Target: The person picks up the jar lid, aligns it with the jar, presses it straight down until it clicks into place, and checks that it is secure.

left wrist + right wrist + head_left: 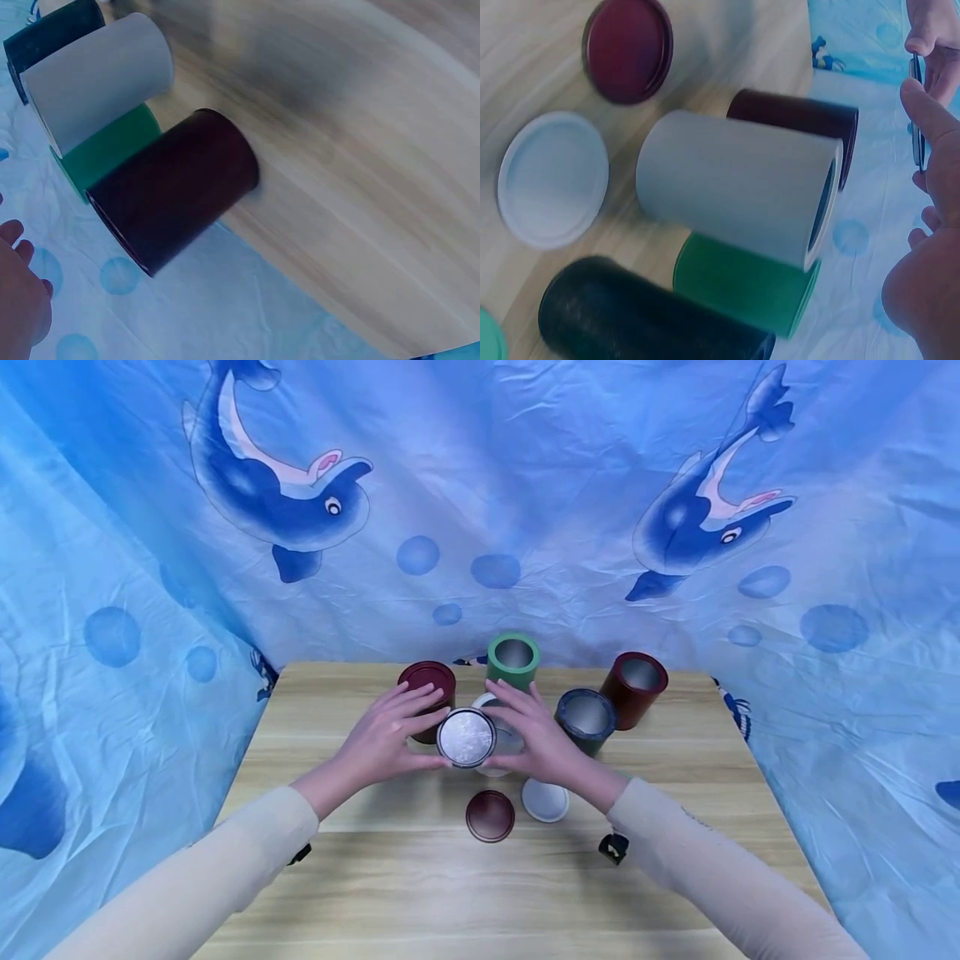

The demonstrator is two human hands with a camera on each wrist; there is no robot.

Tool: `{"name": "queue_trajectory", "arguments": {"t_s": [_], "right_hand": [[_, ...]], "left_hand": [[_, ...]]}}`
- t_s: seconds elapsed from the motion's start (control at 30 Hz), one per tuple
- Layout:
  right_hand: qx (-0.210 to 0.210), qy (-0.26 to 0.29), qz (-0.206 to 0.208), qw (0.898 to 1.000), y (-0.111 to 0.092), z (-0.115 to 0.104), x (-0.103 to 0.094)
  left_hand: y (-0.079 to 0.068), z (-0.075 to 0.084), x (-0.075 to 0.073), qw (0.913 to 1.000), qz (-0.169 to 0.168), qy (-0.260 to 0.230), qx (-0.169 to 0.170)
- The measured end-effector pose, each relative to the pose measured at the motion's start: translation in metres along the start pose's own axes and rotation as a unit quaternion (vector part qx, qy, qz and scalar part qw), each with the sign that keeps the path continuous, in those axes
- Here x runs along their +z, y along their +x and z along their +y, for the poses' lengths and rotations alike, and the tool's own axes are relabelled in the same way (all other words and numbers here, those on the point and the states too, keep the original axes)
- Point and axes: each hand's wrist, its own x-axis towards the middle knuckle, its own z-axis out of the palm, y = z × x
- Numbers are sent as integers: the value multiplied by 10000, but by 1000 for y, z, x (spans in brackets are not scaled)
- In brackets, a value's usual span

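Observation:
Both hands hold a round lid [466, 737] with a dark rim and a silvery, mottled face, above the tins. My left hand [390, 731] grips its left edge between thumb and fingers. Opposite it, my right hand [534, 732] pinches the right edge. Seen edge-on in the right wrist view, the lid [917, 112] is a thin disc between the two hands. Below stands an open white tin [735, 180], partly hidden by the right hand in the head view. Only part of the left hand [22, 300] enters the left wrist view.
A lidded dark red tin [427, 677] stands at left, an open green tin [513, 672] behind. To the right are an open dark tin [587, 717] and an open dark red tin [636, 689]. A dark red lid [491, 816] and white lid [545, 800] lie in front.

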Motion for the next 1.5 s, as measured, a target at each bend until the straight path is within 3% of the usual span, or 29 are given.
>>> {"name": "queue_trajectory", "arguments": {"t_s": [0.3, 0.57, 1.03, 1.5], "right_hand": [[119, -22, 153, 9998, -8, 16, -16], [560, -155, 10, 9983, -20, 35, -32], [906, -314, -51, 9954, -41, 67, -71], [1297, -231, -331, 9907, -61, 89, -93]], "left_hand": [[31, 3, 7, 9994, -342, 7, -7], [59, 10, 23, 9976, -680, 77, -129], [114, 31, 51, 9890, -1418, 274, -327], [147, 46, 78, 9820, -1844, 105, -387]]}}
